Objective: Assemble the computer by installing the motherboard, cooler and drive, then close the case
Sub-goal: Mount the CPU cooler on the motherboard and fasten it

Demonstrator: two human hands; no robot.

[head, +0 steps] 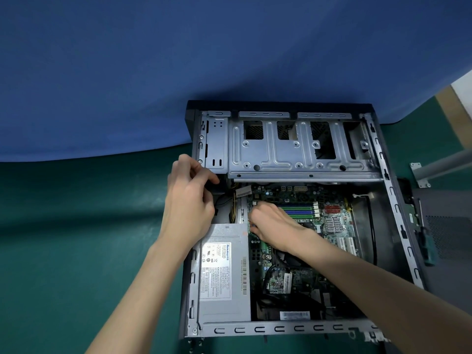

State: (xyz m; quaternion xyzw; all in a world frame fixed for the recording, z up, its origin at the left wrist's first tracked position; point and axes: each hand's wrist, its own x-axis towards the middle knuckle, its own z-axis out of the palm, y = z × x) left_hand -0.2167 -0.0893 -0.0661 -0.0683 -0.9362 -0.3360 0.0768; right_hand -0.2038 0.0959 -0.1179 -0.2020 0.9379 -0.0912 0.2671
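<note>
The right hand (pixel 274 223) is reaching down into the open case (pixel 281 329), its fingers curling over the left edge of the motherboard (pixel 293 192), right where the board is meeting the far end of the power supply (pixel 224 277). The fingertips are hiding under the knuckles, so I cannot tell whether they are pinching the board's edge, pressing a plug or holding nothing. The left hand (pixel 189 200) is hovering at the case's left wall, beside the near left corner of the drive cage (pixel 293 149), with fingers bent and the forefinger pointing into the dark gap there. Whether it is gripping anything is also unclear. A bundle of yellow cables (pixel 233 205) is running between the two hands.

The motherboard is lying flat on the floor of the case, filling the middle and right of it, with the memory slots (pixel 298 210) just beyond the right hand.

I am judging the board to be light and stiff but fragile. It is best held by its bare edges, never by the chips, slots or pins, and pressed only where something is supporting it underneath.

A screwdriver (pixel 425 241) is lying on the worktop (pixel 76 226) just outside the case's right wall.
</note>
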